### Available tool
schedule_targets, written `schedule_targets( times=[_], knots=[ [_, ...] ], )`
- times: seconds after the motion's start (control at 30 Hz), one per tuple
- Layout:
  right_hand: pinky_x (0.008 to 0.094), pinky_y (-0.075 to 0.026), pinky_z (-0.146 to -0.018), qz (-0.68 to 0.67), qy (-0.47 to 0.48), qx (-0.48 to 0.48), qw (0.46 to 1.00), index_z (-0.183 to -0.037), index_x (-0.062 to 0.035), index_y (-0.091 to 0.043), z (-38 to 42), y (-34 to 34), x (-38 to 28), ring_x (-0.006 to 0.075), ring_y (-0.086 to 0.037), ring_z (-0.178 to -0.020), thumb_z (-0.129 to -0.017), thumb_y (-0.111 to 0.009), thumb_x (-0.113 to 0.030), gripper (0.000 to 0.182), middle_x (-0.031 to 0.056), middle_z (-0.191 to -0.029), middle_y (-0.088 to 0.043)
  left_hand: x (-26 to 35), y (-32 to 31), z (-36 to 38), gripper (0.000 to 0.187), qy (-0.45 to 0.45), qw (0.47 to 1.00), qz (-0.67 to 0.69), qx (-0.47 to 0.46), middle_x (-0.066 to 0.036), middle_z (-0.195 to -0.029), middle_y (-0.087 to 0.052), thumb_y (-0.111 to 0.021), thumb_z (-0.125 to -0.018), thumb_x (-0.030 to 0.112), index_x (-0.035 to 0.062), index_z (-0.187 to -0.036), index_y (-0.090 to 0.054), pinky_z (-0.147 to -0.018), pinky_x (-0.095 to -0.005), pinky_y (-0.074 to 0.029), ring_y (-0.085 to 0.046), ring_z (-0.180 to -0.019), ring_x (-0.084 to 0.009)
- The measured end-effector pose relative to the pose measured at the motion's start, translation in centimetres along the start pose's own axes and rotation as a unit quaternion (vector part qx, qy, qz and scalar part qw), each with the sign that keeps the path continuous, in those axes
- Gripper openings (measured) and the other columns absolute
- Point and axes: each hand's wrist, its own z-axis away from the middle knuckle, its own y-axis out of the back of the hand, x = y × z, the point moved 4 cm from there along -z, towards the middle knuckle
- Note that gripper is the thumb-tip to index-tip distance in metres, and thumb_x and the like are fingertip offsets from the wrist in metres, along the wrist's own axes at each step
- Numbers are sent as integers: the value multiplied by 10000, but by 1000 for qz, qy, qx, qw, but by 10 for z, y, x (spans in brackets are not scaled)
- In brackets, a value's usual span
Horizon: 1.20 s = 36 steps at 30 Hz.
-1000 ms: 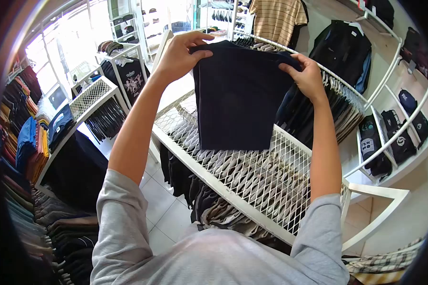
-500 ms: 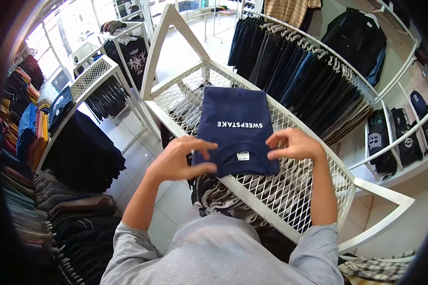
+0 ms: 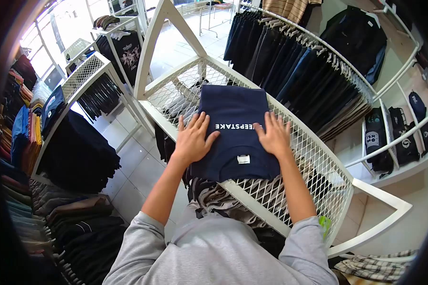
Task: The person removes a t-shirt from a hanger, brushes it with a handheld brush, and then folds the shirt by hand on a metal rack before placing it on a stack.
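Note:
A folded navy T-shirt lies flat on the white mesh top of a rack. Its collar, with a white label, faces me, and white lettering crosses its chest. My left hand rests on the shirt's left edge, fingers stretched out and pointing away from me. On the right edge lies my right hand, open too, its thumb covering the first letters of the print. Neither hand grips the cloth.
Hanging trousers fill a curved rail behind the rack. To the left stands another mesh-topped rack with dark garments. Folded clothes are stacked at the far left. Below the mesh hang more garments. A checked shirt is at lower right.
Both hands have moved forward from beside the collar and now lie flat on the shirt's sides. Their fingers have straightened from a curl. The shirt stays in place.

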Motion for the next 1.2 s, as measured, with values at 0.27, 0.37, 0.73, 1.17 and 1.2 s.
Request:
schedule_targets(
  times=[0.27, 0.37, 0.73, 1.17, 1.2],
  knots=[
    [476, -409, -1118, -99, 121, 211, 965, -1240, -9, -700, -81, 22, -34, 382, -568, -1310, -1009, -589, -329, 410, 179, -1382, -639, 14, 14, -97, 365, -73, 976, 72, 193, -190, -1374, -635, -563, -1023, 238, 6, -1289, -654, -1180, -535, -342, -539, -1340, -383],
    [488, -393, -1139, -133, 164, 171, 962, -1278, -17, -681, -116, -5, -60, 398, -529, -1358, -1026, -549, -303, 404, 196, -1418, -611, 11, -24, -133, 411, -96, 980, 46, 169, -194, -1446, -584, -540, -1029, 248, 11, -1358, -605, -1190, -528, -338, -486, -1401, -396],
    [602, -136, -1247, -35, -174, 58, 982, -1580, -108, -411, -126, -44, -7, 346, -292, -1541, -1060, -259, -613, 740, 125, -1654, -359, -32, -56, -146, 844, 64, 997, 10, 29, -153, -1688, -276, -308, -1023, 701, 104, -1620, -322, -1262, -590, -72, -190, -1584, -315],
    [489, -437, -1049, -221, -68, 169, 958, -969, -160, -744, -132, -33, 30, 341, -606, -1213, -927, -736, -365, 209, 81, -1254, -704, -69, -22, -148, 162, 52, 970, 108, 211, -124, -1166, -681, -723, -910, 220, 72, -972, -705, -1088, -482, -382, -580, -1205, -340],
    [485, -432, -1040, -214, -50, 196, 956, -953, -152, -734, -131, -31, 28, 338, -606, -1196, -937, -732, -340, 189, 71, -1204, -717, -68, -23, -148, 157, 44, 969, 96, 225, -131, -1151, -681, -711, -920, 218, 74, -979, -686, -1074, -482, -380, -571, -1212, -347]
  ],
)
